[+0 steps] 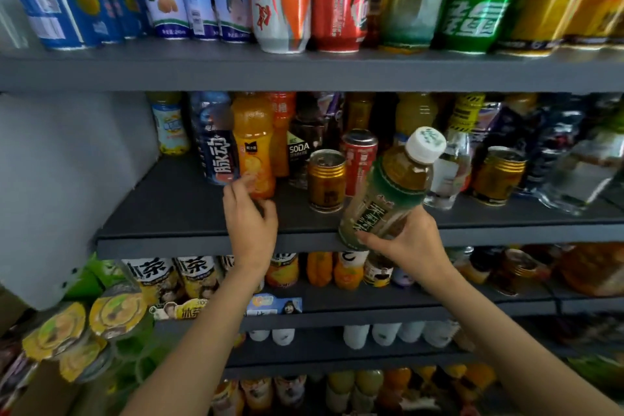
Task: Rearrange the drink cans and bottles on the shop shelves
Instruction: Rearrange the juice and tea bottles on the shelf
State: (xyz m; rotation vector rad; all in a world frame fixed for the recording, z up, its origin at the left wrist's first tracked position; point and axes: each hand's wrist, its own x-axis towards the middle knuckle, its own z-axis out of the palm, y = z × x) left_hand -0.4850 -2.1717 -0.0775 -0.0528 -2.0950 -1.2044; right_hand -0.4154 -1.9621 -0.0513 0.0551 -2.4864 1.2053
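Right hand clasps tea bottle, tilted toward 1 o'clock; left hand pinches juice bottle (mid-shelf). Next: seat tea upright by gold can.

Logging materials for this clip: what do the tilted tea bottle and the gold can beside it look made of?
Tea bottle: apparently clear plastic, glossy, amber liquid showing through, white ribbed screw cap. Gold can: likely metal, shiny ridged shoulder and silvery top.

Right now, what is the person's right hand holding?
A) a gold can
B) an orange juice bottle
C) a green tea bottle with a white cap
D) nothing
C: the right hand grips the tilted green tea bottle near its base, white cap up.
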